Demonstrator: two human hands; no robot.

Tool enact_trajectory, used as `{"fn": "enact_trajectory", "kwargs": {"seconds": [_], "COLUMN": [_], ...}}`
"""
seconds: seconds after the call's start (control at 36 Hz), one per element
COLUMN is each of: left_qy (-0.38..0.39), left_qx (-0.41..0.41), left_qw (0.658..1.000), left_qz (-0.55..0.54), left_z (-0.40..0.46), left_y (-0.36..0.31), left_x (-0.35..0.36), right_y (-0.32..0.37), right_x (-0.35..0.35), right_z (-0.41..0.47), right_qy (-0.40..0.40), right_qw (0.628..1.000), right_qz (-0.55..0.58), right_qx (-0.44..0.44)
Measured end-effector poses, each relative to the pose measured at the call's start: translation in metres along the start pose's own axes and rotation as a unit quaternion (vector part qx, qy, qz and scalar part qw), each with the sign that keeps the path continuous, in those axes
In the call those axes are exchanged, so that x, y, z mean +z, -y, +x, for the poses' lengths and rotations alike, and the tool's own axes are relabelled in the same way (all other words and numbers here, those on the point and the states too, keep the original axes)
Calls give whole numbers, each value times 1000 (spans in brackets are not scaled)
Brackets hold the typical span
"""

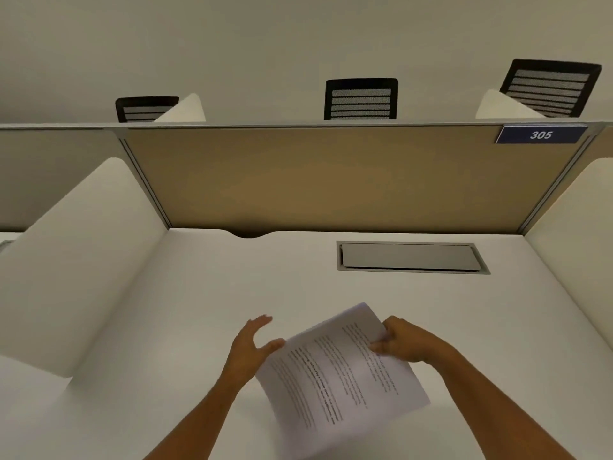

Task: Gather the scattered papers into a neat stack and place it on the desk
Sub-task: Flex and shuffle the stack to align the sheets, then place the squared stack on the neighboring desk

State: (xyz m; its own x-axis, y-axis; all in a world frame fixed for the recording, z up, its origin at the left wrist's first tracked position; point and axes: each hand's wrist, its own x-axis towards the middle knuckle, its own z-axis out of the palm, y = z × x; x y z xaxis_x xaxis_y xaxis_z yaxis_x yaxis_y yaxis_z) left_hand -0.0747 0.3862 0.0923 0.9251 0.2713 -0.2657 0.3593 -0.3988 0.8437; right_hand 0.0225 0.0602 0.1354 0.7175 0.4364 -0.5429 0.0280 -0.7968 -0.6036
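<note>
A stack of printed white papers is held tilted above the white desk, near its front middle. My right hand pinches the stack's upper right edge, thumb on the printed face. At the stack's left edge is my left hand, fingers spread and relaxed, thumb touching the paper edge. The lower part of the stack runs out of view at the bottom.
A grey cable hatch is set into the desk at the back right. A tan partition with a "305" sign closes the back; white side dividers flank the desk. Black chair backs show beyond.
</note>
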Motion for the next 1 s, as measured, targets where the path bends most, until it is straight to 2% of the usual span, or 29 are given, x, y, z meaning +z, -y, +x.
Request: {"fn": "enact_trajectory", "kwargs": {"seconds": [0.06, 0.14, 0.22, 0.36, 0.47, 0.72, 0.81, 0.92, 1.0], "left_qy": [82, 236, 290, 276, 256, 171, 137, 97, 57], "left_qx": [21, 29, 64, 47, 32, -3, -19, -41, -55], "left_qw": [995, 971, 954, 959, 966, 976, 974, 963, 951], "left_qz": [47, 23, 39, 40, -4, -133, -177, -247, -300], "left_z": [2, -4, -13, -21, -26, -33, -32, -30, -27], "left_y": [-14, -39, -57, -61, -61, -50, -44, -40, -37], "left_x": [-6, -7, 0, 8, 6, -13, -18, -22, -24], "right_y": [9, 21, 31, 48, 53, 38, 33, 33, 38], "right_x": [-6, -12, -17, -28, -34, -45, -35, -13, 9], "right_z": [-1, -1, 0, -4, -10, -13, -12, -12, -12], "right_qy": [25, 57, 74, 104, 131, 59, 44, 17, 15], "right_qw": [1000, 998, 996, 993, 991, 985, 962, 902, 887], "right_qz": [-18, -39, -52, -60, 5, 160, 268, 430, 459], "right_qx": [-3, -7, -5, -9, -4, -4, -12, -33, -41]}}
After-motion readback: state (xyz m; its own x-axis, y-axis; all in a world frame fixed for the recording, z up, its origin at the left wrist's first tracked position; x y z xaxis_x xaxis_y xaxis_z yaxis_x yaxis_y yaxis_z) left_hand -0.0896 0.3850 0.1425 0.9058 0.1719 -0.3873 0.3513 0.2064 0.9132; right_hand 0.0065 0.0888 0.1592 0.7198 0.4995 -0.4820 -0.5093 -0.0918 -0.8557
